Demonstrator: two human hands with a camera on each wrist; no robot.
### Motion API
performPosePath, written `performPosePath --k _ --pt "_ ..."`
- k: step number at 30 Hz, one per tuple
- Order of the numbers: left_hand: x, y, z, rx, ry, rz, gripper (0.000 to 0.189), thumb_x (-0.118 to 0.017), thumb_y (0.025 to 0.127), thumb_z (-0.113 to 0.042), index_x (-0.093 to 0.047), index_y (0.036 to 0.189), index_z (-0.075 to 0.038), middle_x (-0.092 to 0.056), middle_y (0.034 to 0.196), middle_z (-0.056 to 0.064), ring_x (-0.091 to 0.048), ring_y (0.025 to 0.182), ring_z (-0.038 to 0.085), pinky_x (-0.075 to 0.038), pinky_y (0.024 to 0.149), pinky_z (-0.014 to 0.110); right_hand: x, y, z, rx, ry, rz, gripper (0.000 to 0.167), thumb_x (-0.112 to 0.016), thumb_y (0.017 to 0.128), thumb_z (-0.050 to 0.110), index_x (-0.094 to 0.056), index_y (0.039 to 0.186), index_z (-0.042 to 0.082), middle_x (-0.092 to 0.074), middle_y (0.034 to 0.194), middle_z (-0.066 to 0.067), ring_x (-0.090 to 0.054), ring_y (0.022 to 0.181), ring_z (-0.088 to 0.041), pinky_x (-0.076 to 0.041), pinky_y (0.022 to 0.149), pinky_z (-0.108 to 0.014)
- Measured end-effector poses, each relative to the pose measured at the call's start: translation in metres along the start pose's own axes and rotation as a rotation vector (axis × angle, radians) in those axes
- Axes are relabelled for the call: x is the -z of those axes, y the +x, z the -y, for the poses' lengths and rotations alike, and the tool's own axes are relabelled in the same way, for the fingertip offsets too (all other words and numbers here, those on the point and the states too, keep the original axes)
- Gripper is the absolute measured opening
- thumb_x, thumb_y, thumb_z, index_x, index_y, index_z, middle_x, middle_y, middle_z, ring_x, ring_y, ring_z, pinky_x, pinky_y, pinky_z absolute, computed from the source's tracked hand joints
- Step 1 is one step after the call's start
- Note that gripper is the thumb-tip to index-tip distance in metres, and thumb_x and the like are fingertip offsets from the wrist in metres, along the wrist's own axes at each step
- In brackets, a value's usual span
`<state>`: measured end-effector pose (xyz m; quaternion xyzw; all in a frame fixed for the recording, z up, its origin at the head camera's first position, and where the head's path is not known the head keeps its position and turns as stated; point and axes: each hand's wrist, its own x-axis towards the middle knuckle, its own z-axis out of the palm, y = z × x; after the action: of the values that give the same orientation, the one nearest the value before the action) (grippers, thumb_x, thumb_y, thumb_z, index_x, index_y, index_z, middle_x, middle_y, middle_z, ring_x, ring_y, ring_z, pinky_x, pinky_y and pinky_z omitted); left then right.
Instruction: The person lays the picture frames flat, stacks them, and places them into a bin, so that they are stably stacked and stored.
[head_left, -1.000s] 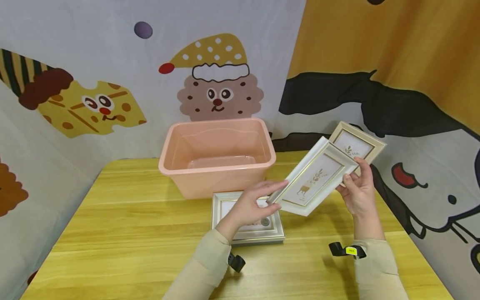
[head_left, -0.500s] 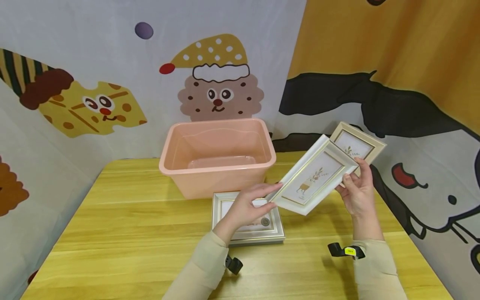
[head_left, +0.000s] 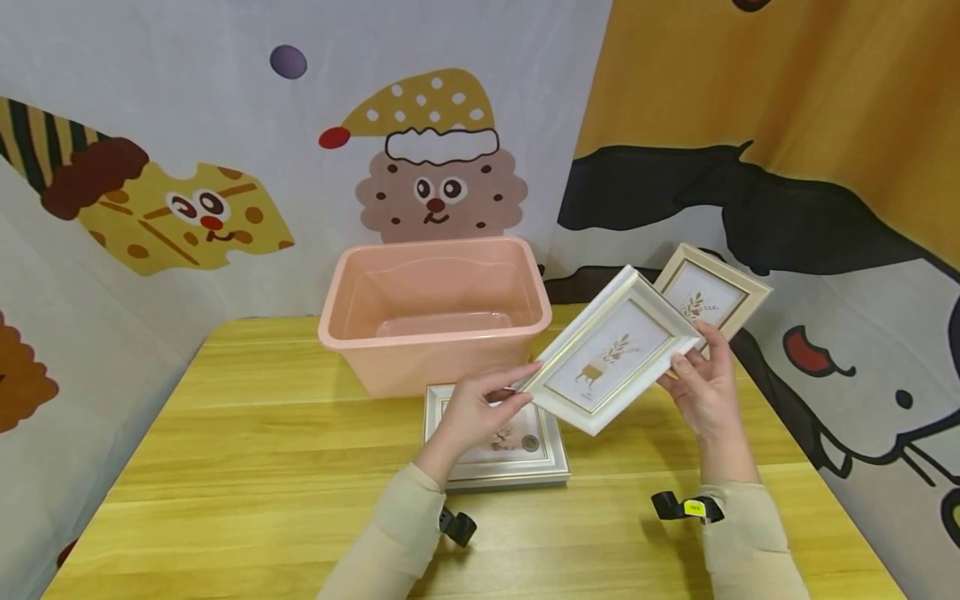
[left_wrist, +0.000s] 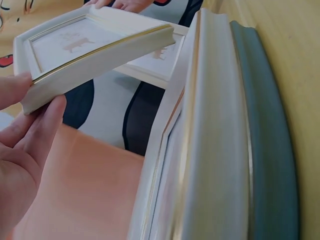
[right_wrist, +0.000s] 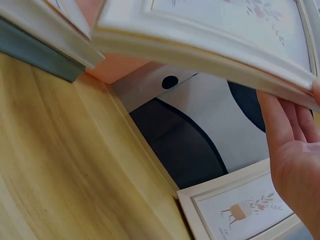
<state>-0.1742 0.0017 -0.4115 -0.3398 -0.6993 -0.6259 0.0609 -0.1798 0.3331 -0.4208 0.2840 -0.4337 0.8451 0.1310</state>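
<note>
Between the fingers of the left hand (head_left: pixel 472 418) and those of the right hand (head_left: pixel 705 392), a white frame (head_left: pixel 609 362) is pinched at opposite ends, seemingly so that it is kept steady with its picture showing. It is held tilted above the worktop (head_left: pixel 255 467), right of centre. Behind, at the right, a beige frame (head_left: pixel 716 287) is propped, perhaps against the backdrop (head_left: pixel 555 150) for support. At lower centre, a pale frame (head_left: pixel 525 456) is laid flat before a pink bin (head_left: pixel 435 364).

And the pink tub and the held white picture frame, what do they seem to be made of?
Pink tub: probably plastic, smooth and slightly glossy; the seamless walls and rounded rim suggest moulding. White picture frame: perhaps painted wood or plastic, satin; the even white coat and gold trim hide what lies beneath.
</note>
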Motion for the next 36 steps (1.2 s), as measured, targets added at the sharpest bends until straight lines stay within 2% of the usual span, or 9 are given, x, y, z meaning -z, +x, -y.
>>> performPosePath --k 5,10,15,19,22,27,31,36 --pt "0.008 -0.002 -0.004 0.053 -0.04 -0.02 0.038 -0.07 0.09 0.0 -0.067 0.128 -0.004 -0.066 0.127 0.01 -0.067 0.104 0.024 -0.058 0.083 0.037 0.0 0.0 0.0 -0.018 -0.038 0.049 0.051 -0.039 0.096 -0.02 -0.038 0.142 0.001 -0.058 0.132 -0.018 -0.064 0.11 -0.028 -0.059 0.08 -0.041" --pt "0.017 -0.002 -0.008 0.071 -0.039 -0.044 0.036 -0.071 0.09 -0.001 -0.068 0.126 -0.003 -0.066 0.126 0.011 -0.069 0.097 0.03 -0.06 0.078 0.034 -0.001 -0.002 -0.002 -0.059 -0.073 0.099 0.049 -0.038 0.097 -0.019 -0.036 0.143 -0.001 -0.061 0.127 -0.016 -0.067 0.105 -0.027 -0.06 0.077 -0.04" --pt "0.023 -0.003 -0.01 0.084 -0.038 -0.034 0.035 -0.07 0.09 0.0 -0.067 0.125 -0.001 -0.066 0.125 0.013 -0.069 0.096 0.031 -0.06 0.077 0.033 -0.001 -0.004 -0.002 -0.104 -0.168 0.105 0.049 -0.039 0.099 -0.016 -0.041 0.144 0.003 -0.061 0.125 -0.011 -0.069 0.1 -0.024 -0.061 0.072 -0.037" --pt "0.029 -0.005 -0.013 0.116 -0.083 -0.027 0.035 -0.068 0.091 0.003 -0.066 0.126 0.002 -0.066 0.125 0.016 -0.071 0.091 0.034 -0.06 0.076 0.035 -0.004 -0.005 -0.001 -0.142 -0.226 0.096 0.047 -0.04 0.1 -0.014 -0.046 0.142 0.005 -0.063 0.122 -0.009 -0.07 0.095 -0.022 -0.061 0.07 -0.036" --pt "0.032 -0.006 -0.014 0.139 -0.126 -0.033 0.034 -0.067 0.092 0.004 -0.065 0.125 0.004 -0.065 0.125 0.018 -0.071 0.086 0.039 -0.06 0.074 0.038 -0.007 -0.006 0.0 -0.173 -0.276 0.058 0.045 -0.042 0.099 -0.015 -0.052 0.138 0.005 -0.067 0.118 -0.008 -0.071 0.091 -0.02 -0.061 0.067 -0.034" --pt "0.038 -0.007 -0.017 0.122 -0.151 -0.047 0.032 -0.065 0.092 0.005 -0.064 0.124 0.008 -0.065 0.123 0.022 -0.071 0.085 0.038 -0.06 0.074 0.039 -0.012 -0.008 0.003 -0.232 -0.355 0.023 0.046 -0.045 0.098 -0.016 -0.057 0.135 0.007 -0.07 0.113 -0.005 -0.071 0.087 -0.017 -0.061 0.065 -0.03" --pt "0.042 -0.008 -0.015 0.076 -0.154 -0.058 0.03 -0.064 0.092 0.008 -0.064 0.122 0.011 -0.065 0.121 0.025 -0.071 0.085 0.036 -0.061 0.074 0.039 -0.014 -0.007 0.003 -0.245 -0.404 0.05 0.047 -0.045 0.098 -0.015 -0.055 0.138 0.007 -0.07 0.116 -0.004 -0.071 0.088 -0.017 -0.061 0.066 -0.031" --pt "0.047 -0.012 -0.013 0.081 -0.161 -0.087 0.029 -0.064 0.092 0.007 -0.064 0.12 0.012 -0.065 0.12 0.026 -0.072 0.084 0.026 -0.061 0.073 0.04 -0.016 -0.008 0.001 -0.259 -0.464 0.09 0.048 -0.047 0.097 -0.015 -0.051 0.141 0.005 -0.069 0.117 -0.003 -0.071 0.087 -0.017 -0.061 0.064 -0.033"
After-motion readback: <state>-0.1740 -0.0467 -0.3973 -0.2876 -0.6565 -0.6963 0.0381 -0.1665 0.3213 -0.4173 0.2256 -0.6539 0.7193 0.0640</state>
